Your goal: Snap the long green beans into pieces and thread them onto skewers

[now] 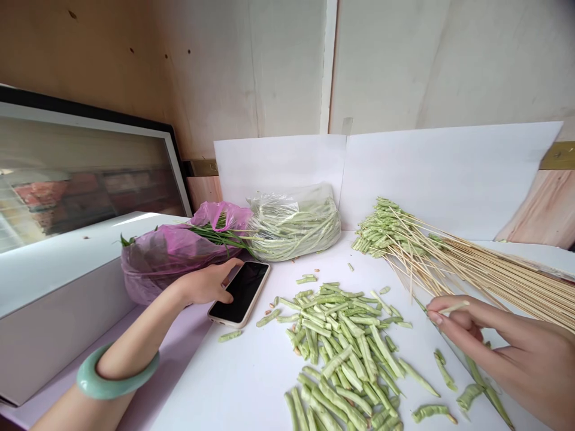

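Observation:
My left hand (pixel 207 284), with a green bangle (pixel 117 372) on the wrist, grips the left side of a smartphone (pixel 240 292). Its thumb lies on the dark screen, and the forefinger stretches along the far edge. At the right, my right hand (pixel 494 341) pinches a thin pale stick (pixel 453 307) between thumb and fingers. A long narrow green strip (pixel 489 392) runs beneath that hand; whether the fingers also hold it I cannot tell. Between the hands lies a loose heap of cut green bean pieces (pixel 341 347), with several stray bits (pixel 432 412) near my right hand.
Behind the heap stand a clear bag of long beans (pixel 294 224) and a purple bag (pixel 166 254) with green stalks. Bamboo skewers (pixel 489 269) stretch across the right, bean pieces (pixel 389 230) bunched at their far ends. White boards (pixel 440 173) lean at the back; a white box (pixel 67 317) edges the left.

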Available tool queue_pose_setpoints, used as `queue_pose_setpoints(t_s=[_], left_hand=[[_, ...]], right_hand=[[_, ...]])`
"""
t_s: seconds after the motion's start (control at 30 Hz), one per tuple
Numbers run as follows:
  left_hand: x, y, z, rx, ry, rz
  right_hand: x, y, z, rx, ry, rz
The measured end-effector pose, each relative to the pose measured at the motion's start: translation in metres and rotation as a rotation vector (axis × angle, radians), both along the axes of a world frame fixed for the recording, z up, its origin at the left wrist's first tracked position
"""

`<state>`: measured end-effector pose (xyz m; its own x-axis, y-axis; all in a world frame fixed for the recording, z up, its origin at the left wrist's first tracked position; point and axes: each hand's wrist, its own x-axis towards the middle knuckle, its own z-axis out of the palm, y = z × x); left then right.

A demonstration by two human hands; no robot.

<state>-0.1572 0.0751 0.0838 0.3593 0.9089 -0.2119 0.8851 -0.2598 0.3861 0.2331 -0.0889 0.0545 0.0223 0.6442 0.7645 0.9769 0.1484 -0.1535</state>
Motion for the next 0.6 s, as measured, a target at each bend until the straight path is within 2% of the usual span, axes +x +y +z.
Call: queue_pose_setpoints(t_s=[0.1,0.23,0.47,0.6], left_hand=[[-0.002,0.002,-0.002,-0.026,-0.008,-0.025],[-0.002,0.003,-0.005,-0.008,-0.002,-0.012],[0.002,0.002,-0.004,0.049,-0.051,0.051],[0.005,0.005,-0.008,0.107,-0.056,0.094]], right_hand=[[0.011,0.0,-0.005,-0.023,-0.132,0.092],[0.018,0.0,-0.006,0.0,-0.173,0.075],[0.007,0.001,-0.001,0.087,-0.218,0.04],[0.007,0.003,0.0,0.077,-0.237,0.069]])
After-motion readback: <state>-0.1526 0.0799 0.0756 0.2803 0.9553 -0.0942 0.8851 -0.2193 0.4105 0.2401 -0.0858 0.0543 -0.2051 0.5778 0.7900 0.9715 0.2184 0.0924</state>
